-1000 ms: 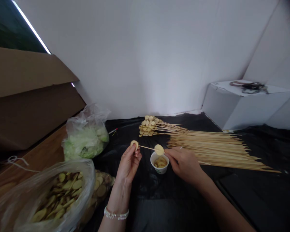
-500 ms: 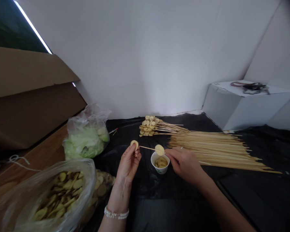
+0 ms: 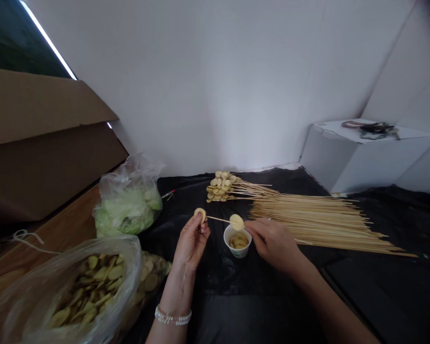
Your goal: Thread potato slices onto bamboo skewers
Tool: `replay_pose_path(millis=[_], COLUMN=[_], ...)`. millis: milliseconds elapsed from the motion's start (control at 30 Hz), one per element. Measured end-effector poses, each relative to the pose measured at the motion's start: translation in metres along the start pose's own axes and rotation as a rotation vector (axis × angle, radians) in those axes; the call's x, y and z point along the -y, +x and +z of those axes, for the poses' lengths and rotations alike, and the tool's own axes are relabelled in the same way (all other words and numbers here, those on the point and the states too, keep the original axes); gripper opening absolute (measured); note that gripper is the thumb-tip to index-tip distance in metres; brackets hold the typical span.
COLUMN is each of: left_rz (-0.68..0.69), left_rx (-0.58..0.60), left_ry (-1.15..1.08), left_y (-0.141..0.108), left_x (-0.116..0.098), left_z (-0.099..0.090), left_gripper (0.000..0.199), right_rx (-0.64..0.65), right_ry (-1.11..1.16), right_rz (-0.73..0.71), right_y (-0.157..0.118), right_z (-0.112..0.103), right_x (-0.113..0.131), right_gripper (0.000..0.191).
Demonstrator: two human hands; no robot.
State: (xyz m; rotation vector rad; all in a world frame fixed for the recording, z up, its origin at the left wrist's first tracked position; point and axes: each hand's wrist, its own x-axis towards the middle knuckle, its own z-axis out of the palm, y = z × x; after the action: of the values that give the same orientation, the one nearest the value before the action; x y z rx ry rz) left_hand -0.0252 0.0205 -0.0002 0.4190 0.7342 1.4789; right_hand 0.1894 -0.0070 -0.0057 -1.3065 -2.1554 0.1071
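Observation:
Between the thumb and fingers of my left hand (image 3: 194,239) is a round, pale potato slice (image 3: 199,215). My right hand (image 3: 275,241) pinches a thin wooden skewer (image 3: 218,219), whose far end points left to the slice in my left hand. A second potato slice (image 3: 237,222) sits on the skewer close to my right fingertips. Under it stands a white paper cup (image 3: 237,252) with several slices inside. Whether the skewer tip touches the left slice is hard to see.
Loaded skewers (image 3: 222,186) lie at the back, beside a wide spread of bare skewers (image 3: 318,220). At the left are an open plastic bag of slices (image 3: 100,277) and a bag of pale green leaves (image 3: 129,210). A white box (image 3: 329,153) stands back right.
Almost nothing differs. Both hands, the skewer and the two slices stay in nearly the same place.

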Motion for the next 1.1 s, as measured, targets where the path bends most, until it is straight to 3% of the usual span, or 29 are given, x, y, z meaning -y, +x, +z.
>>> replay_pose_path(millis=[400, 767, 1100], left_rz=[0.014, 0.111, 0.195], left_rx=[0.005, -0.049, -0.107], left_ry=[0.030, 0.194, 0.312], left_y=[0.0002, -0.0014, -0.0010], left_x=[-0.0006, -0.0003, 0.0006], left_z=[0.0000, -0.0010, -0.0027], left_gripper=[0.014, 0.021, 0.027], right_rx=[0.014, 0.049, -0.005], right_ry=[-0.007, -0.088, -0.165], right_rz=[0.005, 0.016, -0.021], right_y=[0.0000, -0.0004, -0.0025], right_z=[0.0002, 0.0022, 0.0087], right_x=[0.0015, 0.0042, 0.0079], right_gripper=[0.027, 0.024, 0.023])
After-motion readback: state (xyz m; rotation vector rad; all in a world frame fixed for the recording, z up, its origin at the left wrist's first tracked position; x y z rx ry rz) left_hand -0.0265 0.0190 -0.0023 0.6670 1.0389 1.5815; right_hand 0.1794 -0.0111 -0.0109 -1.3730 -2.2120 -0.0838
